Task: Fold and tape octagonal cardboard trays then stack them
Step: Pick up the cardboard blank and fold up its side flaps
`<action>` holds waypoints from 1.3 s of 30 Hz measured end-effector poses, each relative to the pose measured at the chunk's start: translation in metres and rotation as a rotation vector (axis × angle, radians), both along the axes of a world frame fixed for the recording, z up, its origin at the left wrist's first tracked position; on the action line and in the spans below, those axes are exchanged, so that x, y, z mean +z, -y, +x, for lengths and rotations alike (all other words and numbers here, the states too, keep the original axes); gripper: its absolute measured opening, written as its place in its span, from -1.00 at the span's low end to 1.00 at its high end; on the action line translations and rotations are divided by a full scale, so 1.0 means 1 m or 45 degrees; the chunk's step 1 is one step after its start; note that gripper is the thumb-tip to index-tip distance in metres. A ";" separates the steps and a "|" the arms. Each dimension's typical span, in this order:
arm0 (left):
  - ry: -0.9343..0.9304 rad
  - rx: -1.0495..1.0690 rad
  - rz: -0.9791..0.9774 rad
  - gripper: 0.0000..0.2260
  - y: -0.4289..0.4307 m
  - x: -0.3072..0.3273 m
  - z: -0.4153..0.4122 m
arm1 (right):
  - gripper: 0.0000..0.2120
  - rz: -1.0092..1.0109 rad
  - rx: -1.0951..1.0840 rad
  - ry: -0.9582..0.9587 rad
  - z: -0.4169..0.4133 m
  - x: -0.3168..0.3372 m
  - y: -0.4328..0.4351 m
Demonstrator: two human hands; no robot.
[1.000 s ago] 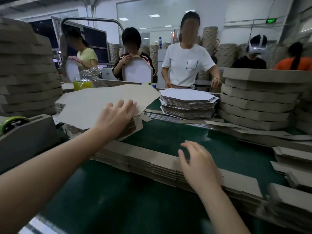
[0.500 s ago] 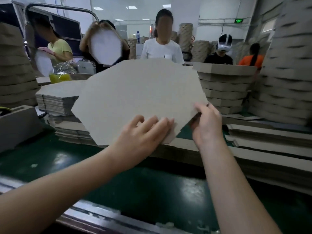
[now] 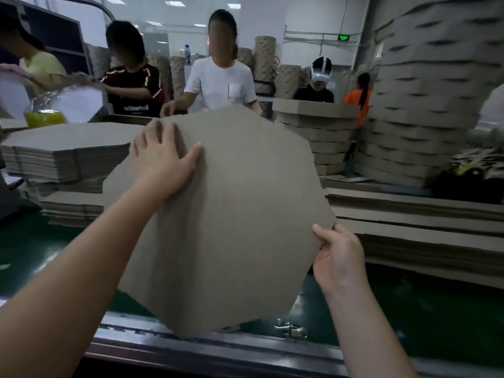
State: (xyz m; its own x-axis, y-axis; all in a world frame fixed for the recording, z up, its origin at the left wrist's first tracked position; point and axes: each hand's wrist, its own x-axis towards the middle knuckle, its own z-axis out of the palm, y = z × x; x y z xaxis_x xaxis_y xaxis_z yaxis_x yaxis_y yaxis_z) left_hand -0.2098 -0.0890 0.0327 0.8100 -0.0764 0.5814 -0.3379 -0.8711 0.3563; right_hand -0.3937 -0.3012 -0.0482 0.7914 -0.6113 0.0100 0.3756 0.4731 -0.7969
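Cardboard sheet point(image 3: 231, 214) held up tilted over the green belt point(image 3: 409, 309), flat and unfolded. Left hand point(image 3: 161, 159) lies flat on its upper-left face, fingers spread; right hand point(image 3: 338, 255) pinches the right edge, thumb on top.

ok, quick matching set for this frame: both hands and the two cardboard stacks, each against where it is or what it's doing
1. left hand
2. right hand
3. stack of flat blanks
4. stack of folded trays

A. beyond the upper right of the cardboard sheet
B. spread flat on the cardboard sheet's upper left
C. left of the cardboard sheet
D. pinches the cardboard sheet's right edge

Pairs: 1-B, 2-D, 3-C, 4-A
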 end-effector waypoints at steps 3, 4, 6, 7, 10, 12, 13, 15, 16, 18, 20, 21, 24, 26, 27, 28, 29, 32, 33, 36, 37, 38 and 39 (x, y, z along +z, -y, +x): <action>-0.151 0.105 -0.128 -0.27 -0.013 0.002 0.020 | -0.74 -0.046 0.019 -0.022 -0.009 -0.005 0.000; -0.236 0.078 -0.274 -0.25 -0.017 0.003 0.025 | -0.74 -0.050 0.015 -0.019 -0.010 -0.005 0.000; -0.386 -0.097 -0.658 -0.30 -0.022 0.005 0.030 | -0.73 -0.057 -0.007 -0.017 -0.011 -0.005 0.002; -0.403 -0.180 -0.793 -0.34 -0.023 0.006 0.030 | -0.73 -0.084 -0.042 -0.045 -0.011 -0.005 0.003; -0.302 -0.229 -0.910 -0.43 -0.017 0.009 0.021 | -0.77 -0.479 -0.275 -0.351 -0.008 0.001 0.009; -0.210 -0.195 -0.896 -0.40 -0.007 0.014 0.011 | -0.58 -0.940 -0.483 -0.585 -0.004 0.007 0.010; -0.172 -0.193 -0.876 -0.40 -0.001 0.017 0.005 | -0.49 -1.163 -0.592 -0.631 -0.001 0.010 0.009; -0.099 -0.233 -0.823 -0.40 0.009 0.023 -0.009 | -0.45 -1.548 -0.779 -0.588 0.000 0.019 0.003; -0.063 -0.260 -0.795 -0.41 0.014 0.027 -0.017 | -0.45 -1.704 -0.840 -0.565 0.000 0.025 -0.001; 0.019 -0.305 -0.741 -0.45 0.023 0.036 -0.037 | -0.45 -1.920 -0.898 -0.475 -0.001 0.041 -0.010; 0.098 -0.324 -0.673 -0.48 0.031 0.043 -0.057 | -0.46 -2.032 -0.898 -0.307 -0.003 0.058 -0.019; 0.134 -0.334 -0.635 -0.48 0.035 0.045 -0.067 | -0.46 -2.106 -0.907 -0.256 -0.004 0.066 -0.022; 0.199 -0.445 -0.569 -0.51 0.045 0.048 -0.097 | -0.46 -2.293 -0.971 -0.206 -0.009 0.086 -0.029; 0.215 -0.523 -0.508 -0.55 0.051 0.047 -0.114 | -0.48 -2.378 -0.963 -0.239 -0.013 0.095 -0.031; 0.217 -0.557 -0.472 -0.58 0.054 0.046 -0.121 | -0.49 -2.411 -0.939 -0.269 -0.015 0.098 -0.031; 0.213 -0.585 -0.443 -0.61 0.056 0.045 -0.127 | -0.50 -2.424 -0.906 -0.301 -0.017 0.099 -0.031; 0.204 -0.607 -0.426 -0.64 0.057 0.044 -0.131 | -0.51 -2.418 -0.872 -0.328 -0.020 0.100 -0.030; 0.151 -0.671 -0.449 -0.70 0.058 0.040 -0.138 | -0.56 -2.390 -0.847 -0.365 -0.032 0.100 -0.025; 0.140 -0.688 -0.454 -0.71 0.058 0.039 -0.139 | -0.58 -2.389 -0.853 -0.364 -0.036 0.100 -0.023; 0.127 -0.709 -0.457 -0.72 0.060 0.035 -0.144 | -0.65 -2.370 -0.857 -0.328 -0.042 0.100 -0.020; 0.111 -0.723 -0.469 -0.72 0.061 0.034 -0.145 | -0.67 -2.360 -0.849 -0.311 -0.043 0.100 -0.019; 0.085 -0.744 -0.476 -0.71 0.062 0.032 -0.145 | -0.69 -2.354 -0.838 -0.297 -0.044 0.099 -0.018; 0.054 -0.762 -0.473 -0.70 0.062 0.030 -0.146 | -0.71 -2.353 -0.823 -0.286 -0.045 0.098 -0.017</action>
